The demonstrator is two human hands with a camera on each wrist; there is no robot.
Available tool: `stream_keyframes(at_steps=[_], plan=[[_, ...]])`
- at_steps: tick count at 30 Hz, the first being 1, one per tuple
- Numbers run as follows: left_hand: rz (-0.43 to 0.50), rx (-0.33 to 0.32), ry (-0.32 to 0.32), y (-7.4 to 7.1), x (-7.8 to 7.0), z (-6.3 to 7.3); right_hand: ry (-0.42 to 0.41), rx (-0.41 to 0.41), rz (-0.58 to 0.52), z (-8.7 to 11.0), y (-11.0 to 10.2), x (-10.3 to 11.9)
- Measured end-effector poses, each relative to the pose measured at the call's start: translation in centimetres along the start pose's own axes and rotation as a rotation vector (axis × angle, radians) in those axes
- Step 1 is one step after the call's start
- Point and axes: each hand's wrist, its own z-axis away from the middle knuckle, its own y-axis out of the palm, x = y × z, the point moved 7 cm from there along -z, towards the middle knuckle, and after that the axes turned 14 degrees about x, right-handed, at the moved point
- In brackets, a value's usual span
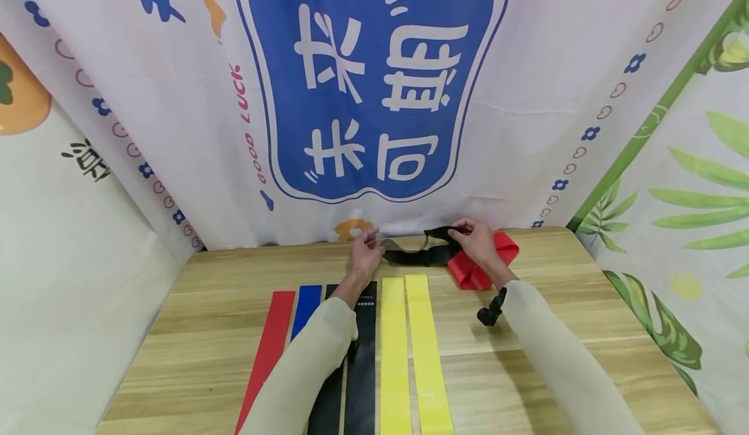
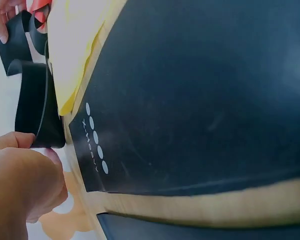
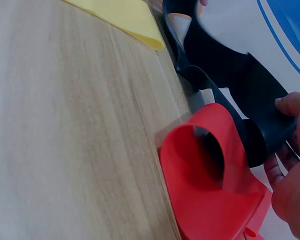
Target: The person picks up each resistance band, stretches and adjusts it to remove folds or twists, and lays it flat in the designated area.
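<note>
A loose black resistance band loop (image 1: 404, 257) stretches slackly between both hands at the far edge of the table. My left hand (image 1: 364, 256) pinches its left end; in the left wrist view the thumb and fingers (image 2: 21, 140) close on the lower edge of the band (image 2: 27, 102). With thumb and fingers, my right hand (image 1: 478, 245) grips the other end, which bends into a curl in the right wrist view (image 3: 262, 95). Just under the right hand lies a red band (image 1: 466, 274), bunched in wide loops, overlapping the black one in the right wrist view.
Flat bands lie side by side toward the front of the wooden table (image 1: 193, 331): a red one (image 1: 270, 337), a blue one (image 1: 307, 305), two black ones (image 1: 361, 357) and two yellow ones (image 1: 394, 350). A printed curtain (image 1: 526, 129) hangs right behind the far edge.
</note>
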Motion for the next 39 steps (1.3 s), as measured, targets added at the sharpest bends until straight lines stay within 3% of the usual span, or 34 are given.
stream_keyframes(at_steps=[8,21,30,39], plan=[[-0.063,0.012,-0.083,-0.39,0.57,0.12,-0.039,0.101,0.016,-0.31,0.58,-0.13],[-0.132,0.107,-0.071,0.44,0.15,0.25,0.002,0.206,0.076,-0.27,0.85,-0.23],[-0.190,0.125,-0.055,0.42,0.07,0.01,0.023,0.160,0.034,0.08,0.33,-0.21],[-0.184,0.172,-0.049,0.33,-0.33,-0.01,0.027,0.058,-0.120,0.23,0.03,0.25]])
